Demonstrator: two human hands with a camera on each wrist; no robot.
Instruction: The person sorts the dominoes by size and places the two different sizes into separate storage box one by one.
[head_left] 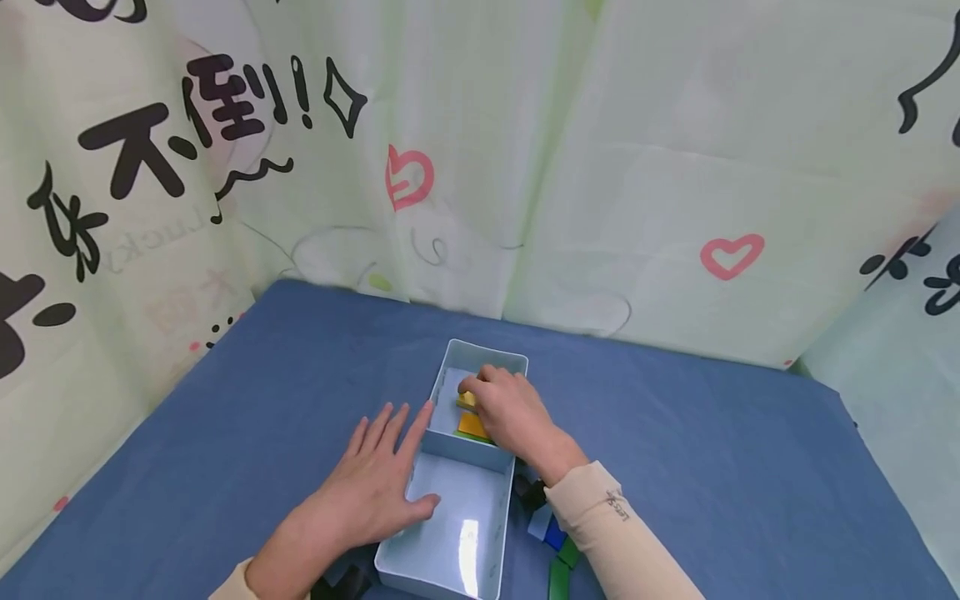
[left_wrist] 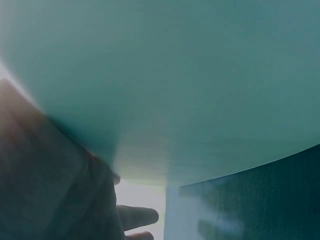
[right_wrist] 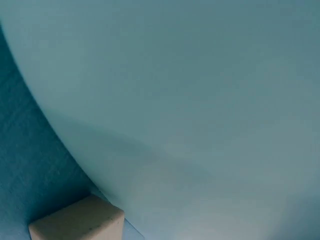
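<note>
Here's the yellow block [head_left: 467, 401], low in the far section of the pale blue box [head_left: 442, 492], the right hand [head_left: 513, 414] arched over it. That grip is nearly closed, fingers curled round the block, probably coming from above because the walls crowd the sides. Just beside it, an orange block [head_left: 473, 426]! Over the left rim, the left hand [head_left: 375, 483] spreads its fingers wide, grip empty, perhaps to steady the box. Outside, blue [head_left: 555, 533] and green blocks [head_left: 558, 579] wait on the counter [head_left: 637, 467], handy under the right sleeve [head_left: 618, 529].
</note>
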